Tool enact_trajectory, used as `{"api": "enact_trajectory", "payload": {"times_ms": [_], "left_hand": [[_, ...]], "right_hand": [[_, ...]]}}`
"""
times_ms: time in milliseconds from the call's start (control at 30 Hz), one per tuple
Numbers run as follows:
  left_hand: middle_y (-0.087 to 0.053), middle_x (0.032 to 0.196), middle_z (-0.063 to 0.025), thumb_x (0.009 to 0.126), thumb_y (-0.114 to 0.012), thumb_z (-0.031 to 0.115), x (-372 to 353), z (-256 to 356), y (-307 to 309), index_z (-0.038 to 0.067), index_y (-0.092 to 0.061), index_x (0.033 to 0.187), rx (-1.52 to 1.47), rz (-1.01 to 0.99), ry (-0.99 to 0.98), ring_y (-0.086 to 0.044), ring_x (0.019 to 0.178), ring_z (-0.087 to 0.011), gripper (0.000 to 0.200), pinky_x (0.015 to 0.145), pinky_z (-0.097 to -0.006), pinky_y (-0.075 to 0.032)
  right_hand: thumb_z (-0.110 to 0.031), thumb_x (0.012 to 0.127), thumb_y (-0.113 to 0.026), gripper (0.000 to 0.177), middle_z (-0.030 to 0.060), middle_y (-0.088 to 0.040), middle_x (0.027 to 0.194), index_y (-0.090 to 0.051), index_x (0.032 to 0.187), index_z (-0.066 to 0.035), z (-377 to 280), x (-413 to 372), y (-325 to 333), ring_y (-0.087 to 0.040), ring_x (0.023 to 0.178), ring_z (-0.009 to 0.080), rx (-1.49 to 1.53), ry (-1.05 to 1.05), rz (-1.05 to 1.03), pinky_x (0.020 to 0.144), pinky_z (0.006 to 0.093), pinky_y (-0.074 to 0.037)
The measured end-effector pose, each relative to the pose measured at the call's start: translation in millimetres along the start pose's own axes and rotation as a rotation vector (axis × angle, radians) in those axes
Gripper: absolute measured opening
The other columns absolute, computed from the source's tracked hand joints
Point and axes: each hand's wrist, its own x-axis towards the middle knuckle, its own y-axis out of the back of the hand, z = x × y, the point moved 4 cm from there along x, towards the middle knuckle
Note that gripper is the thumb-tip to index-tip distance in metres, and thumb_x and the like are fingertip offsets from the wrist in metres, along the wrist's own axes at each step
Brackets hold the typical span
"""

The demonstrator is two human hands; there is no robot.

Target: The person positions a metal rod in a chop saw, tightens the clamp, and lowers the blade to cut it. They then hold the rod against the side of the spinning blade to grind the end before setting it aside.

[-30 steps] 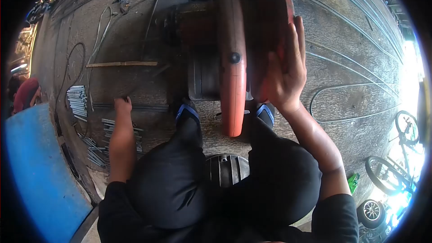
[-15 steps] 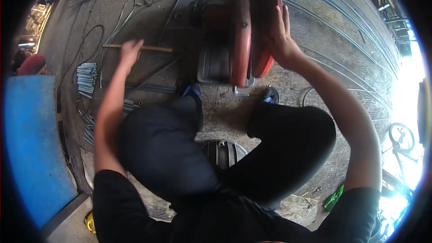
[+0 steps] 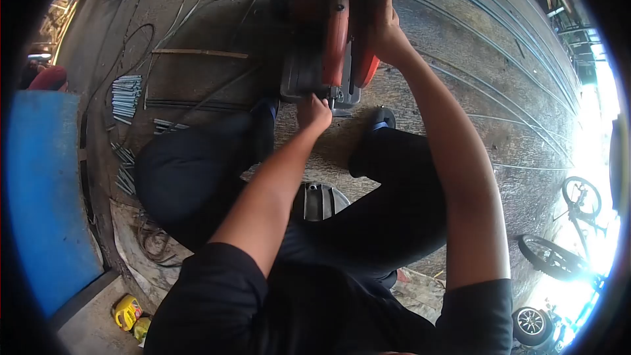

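A red cut-off machine (image 3: 336,33) with a large round red guard (image 3: 373,20) stands on a grey metal base (image 3: 299,75). My right hand (image 3: 388,33) lies against the outer side of the guard, its fingers stretched upward. At the near end of the base, my left hand (image 3: 314,113) has its fingers closed at the small metal screw or handle below the red arm. What exactly those fingers hold is hidden.
Bundles of short metal rods (image 3: 126,98) lie at the left, near a wooden strip (image 3: 200,53) and cables. Long thin bars (image 3: 473,29) cross the floor at the right. A blue panel (image 3: 43,190) stands far left; a bicycle (image 3: 581,198) is far right.
My left hand has moved right from over the wooden strip to the machine's near end, and its fingers have closed. My right hand stays on the guard. The view has shifted slightly.
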Motion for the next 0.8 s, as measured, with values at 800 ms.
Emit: {"api": "enact_trajectory", "payload": {"times_ms": [800], "left_hand": [[-0.066, 0.096, -0.0129, 0.092, -0.049, 0.037, -46.4, -15.0, -47.5, 0.000, -0.055, 0.102, -1.785, -0.574, 1.276, -0.065, 0.089, -0.0223, 0.039, 0.064, -0.0340, -0.052]], "right_hand": [[-0.015, 0.089, -0.048, 0.080, 0.0355, -0.025, 0.140, 0.008, 0.144, 0.002, -43.3, 0.9, 20.8, -0.029, 0.127, 0.0531, 0.104, -0.138, -0.003, 0.105, 0.0512, -0.030]]}}
